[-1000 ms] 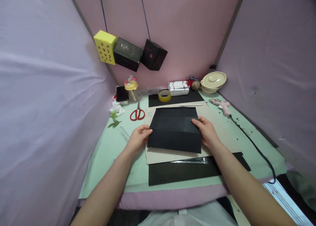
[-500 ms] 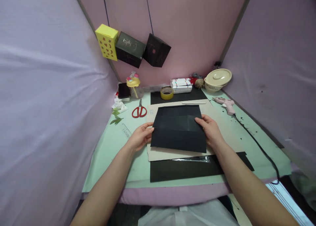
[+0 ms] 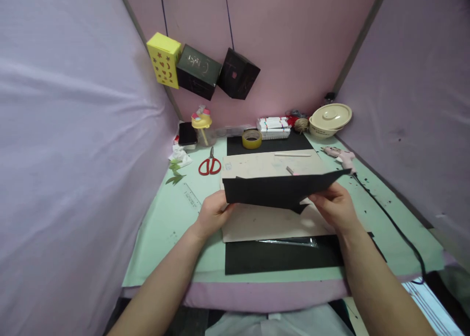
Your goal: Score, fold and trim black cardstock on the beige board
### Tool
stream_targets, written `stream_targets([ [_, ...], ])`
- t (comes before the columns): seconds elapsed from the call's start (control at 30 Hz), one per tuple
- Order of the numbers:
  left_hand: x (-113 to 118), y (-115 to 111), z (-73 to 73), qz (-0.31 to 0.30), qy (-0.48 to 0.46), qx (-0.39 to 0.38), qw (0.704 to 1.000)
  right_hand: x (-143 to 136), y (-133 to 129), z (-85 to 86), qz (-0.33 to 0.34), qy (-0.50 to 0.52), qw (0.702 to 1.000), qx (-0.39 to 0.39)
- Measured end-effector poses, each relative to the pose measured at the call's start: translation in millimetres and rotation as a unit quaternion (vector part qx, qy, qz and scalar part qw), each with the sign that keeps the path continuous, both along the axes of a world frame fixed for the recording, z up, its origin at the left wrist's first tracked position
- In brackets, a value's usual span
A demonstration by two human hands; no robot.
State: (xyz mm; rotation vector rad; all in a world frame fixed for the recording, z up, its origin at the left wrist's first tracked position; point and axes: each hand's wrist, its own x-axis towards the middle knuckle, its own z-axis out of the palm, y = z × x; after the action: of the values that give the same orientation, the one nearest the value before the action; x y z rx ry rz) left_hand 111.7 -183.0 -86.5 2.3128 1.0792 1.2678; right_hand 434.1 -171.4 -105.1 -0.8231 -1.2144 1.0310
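Note:
A sheet of black cardstock (image 3: 271,190) is held above a pale board (image 3: 264,223), its near face turned toward me and its right part bending up. My left hand (image 3: 213,211) pinches the lower left corner, fingers partly hidden behind it. On the right edge, my right hand (image 3: 334,204) grips the sheet from below, its fingertips partly covered. Just past the sheet lies a small grey and pink piece (image 3: 291,170) on the board. A white stick or pencil (image 3: 293,155) rests near the board's far edge.
Red-handled scissors (image 3: 210,165) and a clear ruler (image 3: 192,197) lie left. Behind are yellow tape (image 3: 251,139), a cup (image 3: 201,125) and a lidded bowl (image 3: 330,120). A pink glue gun (image 3: 345,159) with its cord sits right. Black paper (image 3: 282,262) lies in front.
The black cardstock has been tipped up from nearly flat and its right side extended outward. My right hand moved right, and the small grey and pink piece came into view.

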Motion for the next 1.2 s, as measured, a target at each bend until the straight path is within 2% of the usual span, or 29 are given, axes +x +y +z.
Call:
stream_targets([
  [0.1, -2, 2, 0.6, -0.039, -0.004, 0.055, 0.998, 5, -7, 7.4, 0.028, -0.064, 0.993, 0.095],
  [0.2, -3, 6, -1.1, -0.042, 0.015, 0.024, 0.999, 3, -13, 15.2, 0.032, -0.135, 0.980, 0.145],
  [0.33, -4, 11, -2.1, -0.041, 0.143, -0.093, 0.984, 1, -14, 8.0, 0.054, -0.273, 0.952, 0.127],
  [0.43, -4, 10, 1.0, -0.070, 0.203, -0.114, 0.970, 1, -10, -3.7, 0.045, -0.331, 0.939, 0.083],
  [0.57, -2, 8, 0.9, -0.117, 0.221, -0.089, 0.964, 3, -7, -12.6, 0.034, -0.342, 0.937, 0.062],
  [0.67, -2, 9, -4.4, -0.149, 0.232, -0.108, 0.955, 6, -5, -14.5, 0.030, -0.377, 0.921, 0.092],
  [0.83, -7, 14, -10.2, -0.146, 0.225, -0.153, 0.951, 11, -2, -16.9, 0.089, -0.462, 0.866, 0.167],
  [0.93, -9, 15, -10.0, -0.145, 0.220, -0.163, 0.951, 10, -1, -19.6, 0.075, -0.462, 0.870, 0.157],
  [1.03, -5, 14, -8.3, -0.113, 0.175, -0.154, 0.966, 5, -2, -19.6, 0.036, -0.443, 0.888, 0.118],
  [1.1, -1, 13, -7.3, -0.046, 0.147, -0.157, 0.976, 0, -3, -18.0, 0.005, -0.448, 0.890, 0.085],
  [1.2, 5, 14, -8.3, 0.070, 0.131, -0.180, 0.972, -7, -2, -17.1, -0.055, -0.484, 0.873, 0.037],
])
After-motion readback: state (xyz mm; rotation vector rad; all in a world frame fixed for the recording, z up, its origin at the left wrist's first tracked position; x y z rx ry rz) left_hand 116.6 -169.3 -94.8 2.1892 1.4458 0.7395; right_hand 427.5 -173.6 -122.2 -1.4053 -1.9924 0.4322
